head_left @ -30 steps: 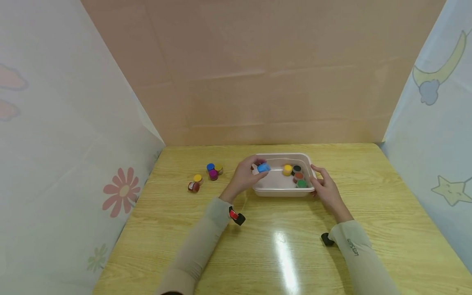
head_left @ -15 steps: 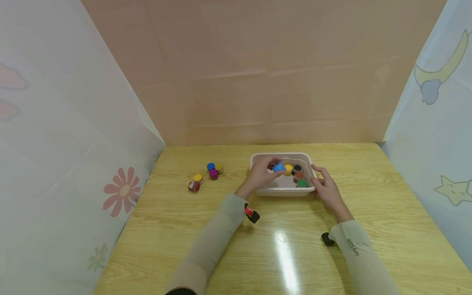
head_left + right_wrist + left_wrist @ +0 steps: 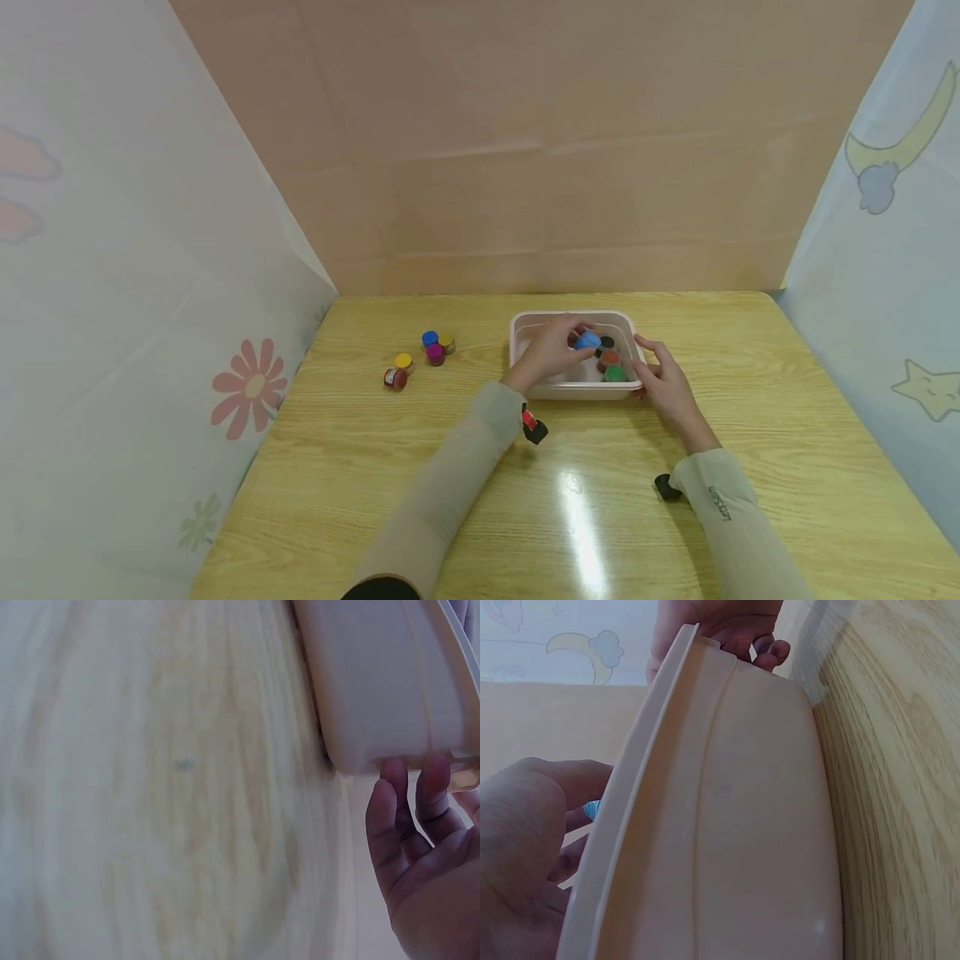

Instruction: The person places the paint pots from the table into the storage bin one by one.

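My left hand (image 3: 553, 348) reaches over the pale pink plastic basin (image 3: 577, 390) and pinches a small light-blue paint pot (image 3: 588, 341) between thumb and fingers. A sliver of the pot's blue (image 3: 592, 809) shows past the basin's rim in the left wrist view. Inside the basin's right side sit pots with black (image 3: 607, 342), orange-brown (image 3: 610, 357) and green (image 3: 615, 374) lids. A yellow pot there is hidden by the left hand and the blue pot. My right hand (image 3: 665, 385) grips the basin's right end, its fingertips against the outer wall (image 3: 450, 776) in the right wrist view.
Left of the basin, several pots stand on the wooden table (image 3: 337, 467): blue (image 3: 430, 338), dark yellow (image 3: 447, 342), purple (image 3: 435, 354) and yellow (image 3: 405, 362). A dark red pot (image 3: 395, 378) lies on its side. Printed sheets wall in the table.
The left hand has carried the light-blue pot rightward over the basin, from its left end to beside the black pot, covering the yellow one. The right hand stays on the basin's end.
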{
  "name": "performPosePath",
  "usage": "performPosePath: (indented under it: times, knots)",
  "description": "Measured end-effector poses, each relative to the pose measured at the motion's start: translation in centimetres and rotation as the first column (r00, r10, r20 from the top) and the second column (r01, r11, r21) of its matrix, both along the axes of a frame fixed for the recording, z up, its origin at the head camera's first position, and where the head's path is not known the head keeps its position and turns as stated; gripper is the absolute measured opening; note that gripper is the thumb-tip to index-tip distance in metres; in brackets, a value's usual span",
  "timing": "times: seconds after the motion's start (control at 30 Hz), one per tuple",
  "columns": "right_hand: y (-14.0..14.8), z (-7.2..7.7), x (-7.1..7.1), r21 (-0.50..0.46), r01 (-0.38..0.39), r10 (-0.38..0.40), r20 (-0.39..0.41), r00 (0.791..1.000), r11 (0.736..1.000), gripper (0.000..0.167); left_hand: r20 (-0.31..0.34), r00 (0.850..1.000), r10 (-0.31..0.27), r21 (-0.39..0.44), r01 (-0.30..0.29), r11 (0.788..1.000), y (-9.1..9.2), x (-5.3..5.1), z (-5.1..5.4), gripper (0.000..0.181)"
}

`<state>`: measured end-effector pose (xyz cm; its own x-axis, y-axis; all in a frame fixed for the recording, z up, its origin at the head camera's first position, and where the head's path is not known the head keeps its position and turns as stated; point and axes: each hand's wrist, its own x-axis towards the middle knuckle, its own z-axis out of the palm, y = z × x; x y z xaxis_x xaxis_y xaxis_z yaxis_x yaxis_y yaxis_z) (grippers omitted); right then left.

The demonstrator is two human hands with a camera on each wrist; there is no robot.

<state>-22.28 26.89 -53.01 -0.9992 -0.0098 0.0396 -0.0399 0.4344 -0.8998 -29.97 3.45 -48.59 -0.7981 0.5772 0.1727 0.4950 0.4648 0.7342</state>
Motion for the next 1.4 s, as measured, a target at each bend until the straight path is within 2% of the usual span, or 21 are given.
performPosePath:
  times: [0.4, 0.73, 1.0, 1.4]
  knots:
    - [-0.1, 0.1, 0.2, -0.008, 0.006, -0.006, -0.009, 1.0, 1.0, 0.057, -0.022, 0.999, -0.023, -0.021, 0.022, 1.0, 0.6, -0.5, -0.9, 0.037]
    - [-0.1, -0.1, 0.0, -0.02, 0.007, -0.007, -0.01, 1.0, 1.0, 0.057, -0.081, 0.997, 0.003, -0.13, -0.013, 0.991, 1.0, -0.5, -1.3, 0.033]
    - [-0.1, 0.0, 0.0, -0.023, -0.005, 0.005, 0.0, 1.0, 1.0, 0.058, -0.065, 0.998, 0.001, -0.092, -0.007, 0.996, 1.0, -0.4, -2.0, 0.022]
    - [0.0, -0.2, 0.1, -0.052, -0.007, 0.007, -0.003, 1.0, 0.999, 0.058, -0.092, 0.995, -0.038, -0.097, 0.029, 0.995, 1.1, -0.2, -2.1, 0.024]
